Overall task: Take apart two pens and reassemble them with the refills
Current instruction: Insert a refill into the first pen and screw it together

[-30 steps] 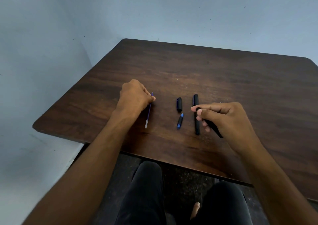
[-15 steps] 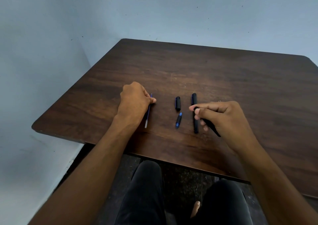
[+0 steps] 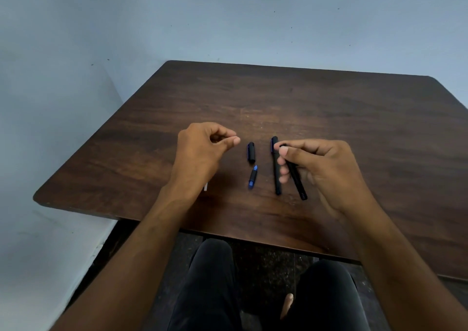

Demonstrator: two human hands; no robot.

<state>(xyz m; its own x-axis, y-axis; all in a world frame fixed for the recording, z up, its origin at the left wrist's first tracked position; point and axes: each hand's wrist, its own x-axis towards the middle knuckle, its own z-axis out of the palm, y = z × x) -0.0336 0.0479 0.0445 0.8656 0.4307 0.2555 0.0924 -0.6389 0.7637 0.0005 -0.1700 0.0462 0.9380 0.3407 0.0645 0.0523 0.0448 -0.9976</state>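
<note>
Spreading across most of the scene, a dark wooden table [image 3: 329, 107] is seen, over which the left hand [image 3: 202, 150] is held with fingers loosely curled and nothing gripped. A black pen barrel [image 3: 295, 176] is pinched by the right hand [image 3: 321, 171]. Lying between the hands are a whole black pen [image 3: 276, 176], a cap [image 3: 251, 152] and a blue-tipped piece [image 3: 252, 178]; a refill end [image 3: 205, 186] is glimpsed under the left wrist.

Left hand [image 3: 200, 150] off the refill [image 3: 205, 186].
</note>
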